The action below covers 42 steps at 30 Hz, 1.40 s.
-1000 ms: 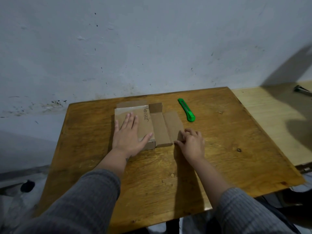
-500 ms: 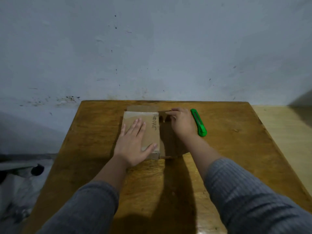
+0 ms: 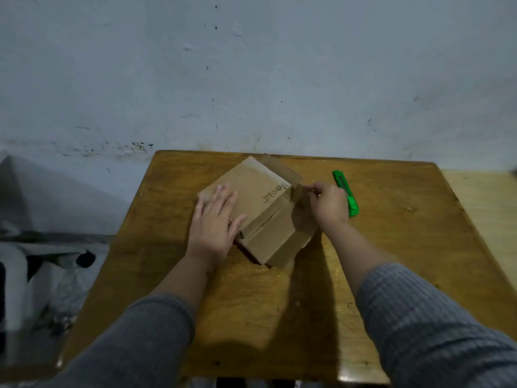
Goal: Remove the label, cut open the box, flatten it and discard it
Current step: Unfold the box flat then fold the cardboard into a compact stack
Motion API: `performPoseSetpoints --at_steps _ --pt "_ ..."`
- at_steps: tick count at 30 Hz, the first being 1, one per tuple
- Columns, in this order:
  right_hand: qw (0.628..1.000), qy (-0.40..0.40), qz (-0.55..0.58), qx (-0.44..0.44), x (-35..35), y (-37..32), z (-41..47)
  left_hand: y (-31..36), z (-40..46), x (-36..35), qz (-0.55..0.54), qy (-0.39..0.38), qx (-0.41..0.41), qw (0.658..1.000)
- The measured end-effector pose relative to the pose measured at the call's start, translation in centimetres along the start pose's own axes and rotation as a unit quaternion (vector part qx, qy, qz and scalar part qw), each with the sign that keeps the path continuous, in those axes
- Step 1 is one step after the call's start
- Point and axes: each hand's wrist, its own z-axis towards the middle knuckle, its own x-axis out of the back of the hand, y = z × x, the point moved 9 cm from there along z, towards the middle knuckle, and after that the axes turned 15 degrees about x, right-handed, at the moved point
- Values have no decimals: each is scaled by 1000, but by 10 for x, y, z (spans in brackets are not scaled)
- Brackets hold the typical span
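Note:
A brown cardboard box (image 3: 257,197) with handwriting on its top lies turned at an angle on the wooden table (image 3: 279,303). Its side panels hang open toward me. My left hand (image 3: 215,219) lies flat on the box's near-left part, fingers spread. My right hand (image 3: 327,204) pinches a small flap at the box's right corner. A green utility knife (image 3: 345,193) lies on the table just right of my right hand, partly hidden by it.
A stained pale wall (image 3: 251,79) rises right behind the table's far edge. A lighter wooden surface (image 3: 486,208) adjoins the table on the right. White and dark objects (image 3: 42,275) sit on the floor at the left.
The box has rotated from square to diagonal under my left hand. My right hand moved from the near flap up to the box's right corner and pinched a flap.

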Motion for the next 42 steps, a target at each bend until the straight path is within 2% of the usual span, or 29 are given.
performPoseSetpoints --at_steps 2,4,10,13,18,20,23,25,31,42 --pt "998 21 42 -30 4 8 -24 -11 -17 -3 -68 -16 63 996" --pt "996 37 67 -48 8 10 -50 -17 -35 -11 -123 -65 103 985" --pt "989 52 79 -110 15 11 -121 -25 -63 -5 -229 -70 122 963" --pt "990 52 79 -108 17 8 -147 -28 -77 -6 -250 -67 129 957" --pt "991 69 90 -76 23 3 -187 -27 -99 -7 -266 -71 132 952" --pt "995 71 42 -50 31 -1 -197 -26 -106 -11 -277 -87 120 949" --pt "990 72 -47 110 43 -33 -199 -23 -116 -17 -283 -108 106 947" --pt "979 31 -72 188 39 -49 -195 -19 -121 -18 -269 -112 91 952" --pt "977 -74 -102 173 21 -40 -191 -23 -123 -21 -262 -116 97 953" --pt "984 70 -26 165 60 -59 -171 -21 -121 -16 -243 -113 75 961"
